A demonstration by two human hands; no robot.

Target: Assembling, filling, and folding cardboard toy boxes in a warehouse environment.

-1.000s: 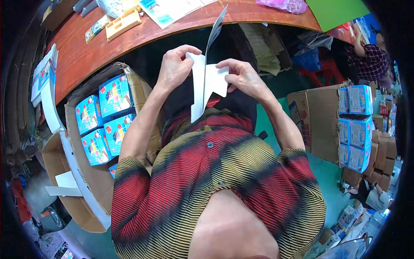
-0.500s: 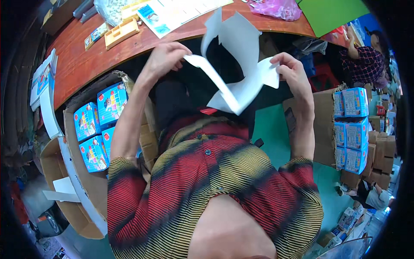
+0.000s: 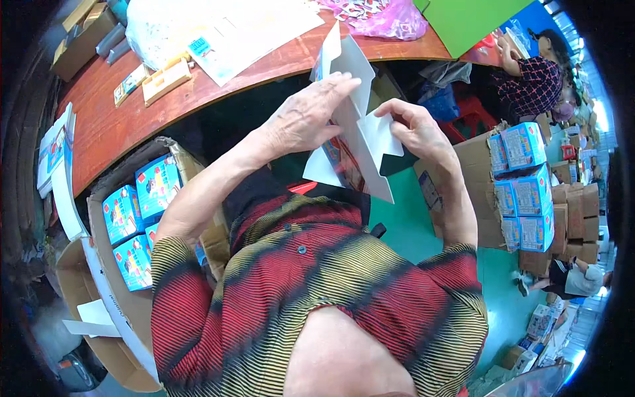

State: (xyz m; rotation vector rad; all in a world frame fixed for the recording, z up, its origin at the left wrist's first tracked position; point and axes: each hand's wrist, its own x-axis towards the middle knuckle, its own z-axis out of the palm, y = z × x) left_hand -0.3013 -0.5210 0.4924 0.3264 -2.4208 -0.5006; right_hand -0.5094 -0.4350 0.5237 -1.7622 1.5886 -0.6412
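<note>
A flat white cardboard box blank [image 3: 357,142] with printed colour on its inner side is held upright in front of my chest. My left hand [image 3: 307,116] presses its fingers across the top panel of the blank. My right hand [image 3: 413,129] pinches a white side flap at the blank's right edge. Both hands are at the edge of the curved brown wooden table [image 3: 132,112]. My red and yellow striped shirt fills the lower middle of the view.
An open carton [image 3: 126,291] at my left holds several blue printed boxes [image 3: 142,198]. More blue boxes [image 3: 526,188] are stacked on cartons at my right. Papers, a pink plastic bag [image 3: 383,16] and a green sheet [image 3: 476,20] lie on the table. Another person [image 3: 539,76] sits far right.
The blank was spread wide open between my raised hands half a second ago; now its panels are brought together and my hands are closer, lower in front of me.
</note>
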